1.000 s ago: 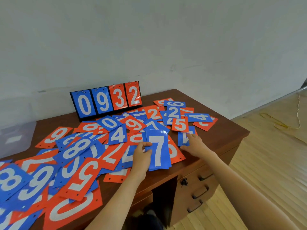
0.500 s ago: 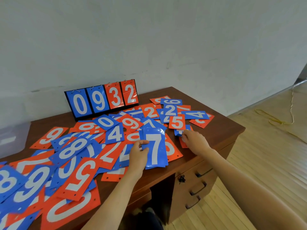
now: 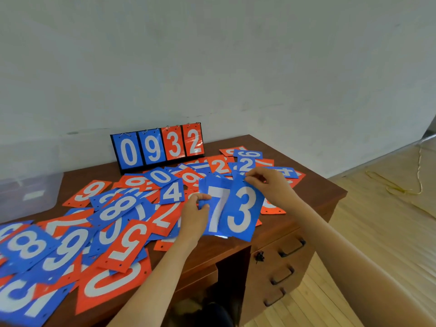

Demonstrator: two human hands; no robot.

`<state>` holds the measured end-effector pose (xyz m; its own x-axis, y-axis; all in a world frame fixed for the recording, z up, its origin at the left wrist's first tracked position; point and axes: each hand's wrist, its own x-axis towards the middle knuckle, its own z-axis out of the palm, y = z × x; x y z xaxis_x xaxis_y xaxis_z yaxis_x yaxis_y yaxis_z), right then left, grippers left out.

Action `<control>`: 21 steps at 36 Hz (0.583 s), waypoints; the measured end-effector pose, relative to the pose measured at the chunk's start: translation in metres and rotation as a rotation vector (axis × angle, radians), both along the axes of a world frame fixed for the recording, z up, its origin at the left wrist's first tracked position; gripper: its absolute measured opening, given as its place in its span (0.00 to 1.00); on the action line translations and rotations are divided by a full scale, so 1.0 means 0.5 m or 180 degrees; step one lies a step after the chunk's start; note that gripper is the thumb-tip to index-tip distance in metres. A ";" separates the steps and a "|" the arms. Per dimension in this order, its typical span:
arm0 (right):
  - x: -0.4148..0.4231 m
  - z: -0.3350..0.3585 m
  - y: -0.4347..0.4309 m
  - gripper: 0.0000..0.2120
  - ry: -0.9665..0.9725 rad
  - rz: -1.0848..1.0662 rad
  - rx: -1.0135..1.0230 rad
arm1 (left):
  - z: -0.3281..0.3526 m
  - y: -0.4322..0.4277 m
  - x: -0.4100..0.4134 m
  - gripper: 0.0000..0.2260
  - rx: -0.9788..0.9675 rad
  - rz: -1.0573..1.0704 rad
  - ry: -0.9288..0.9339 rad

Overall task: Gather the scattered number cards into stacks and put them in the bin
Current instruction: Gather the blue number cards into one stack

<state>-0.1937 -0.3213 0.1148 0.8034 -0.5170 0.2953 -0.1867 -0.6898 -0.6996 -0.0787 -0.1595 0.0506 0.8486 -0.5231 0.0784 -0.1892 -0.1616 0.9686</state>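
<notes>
Several blue and orange number cards (image 3: 118, 246) lie scattered across a brown wooden desk (image 3: 313, 197). My left hand (image 3: 195, 215) grips the left edge of a blue stack topped by a 7 card (image 3: 215, 208), lifted a little over the desk's front. My right hand (image 3: 271, 185) pinches the top of a blue 3 card (image 3: 243, 211), which lies over the right side of the stack. A clear plastic bin (image 3: 28, 194) stands at the desk's far left.
A black flip scoreboard (image 3: 158, 147) reading 0932 stands at the back against the wall. Drawers with dark handles (image 3: 290, 249) sit under the desk's right side. A yellow cord (image 3: 401, 185) lies on the wooden floor to the right.
My right hand has picked up a blue 3 card from the right of the desk and brought it left onto the 7 stack. The left hand still holds the stack.
</notes>
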 end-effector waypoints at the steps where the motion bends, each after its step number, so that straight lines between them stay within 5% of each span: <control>1: 0.006 -0.008 0.006 0.02 -0.0043 -0.0024 0.0025 | 0.002 0.000 -0.007 0.07 0.0004 -0.0042 0.0013; 10: 0.077 -0.080 0.027 0.05 -0.0300 -0.0324 0.0294 | -0.022 -0.010 -0.026 0.06 -0.0077 -0.0258 0.0425; 21: 0.227 -0.145 -0.104 0.22 0.1288 -0.0660 0.0059 | -0.059 -0.013 0.127 0.12 -0.0237 0.0595 0.0752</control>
<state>-0.0804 -0.3733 0.0425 0.7313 -0.6813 -0.0320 -0.5805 -0.5971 -0.5536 -0.0154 -0.1658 0.0210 0.9289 -0.3564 -0.1004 0.0691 -0.0994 0.9926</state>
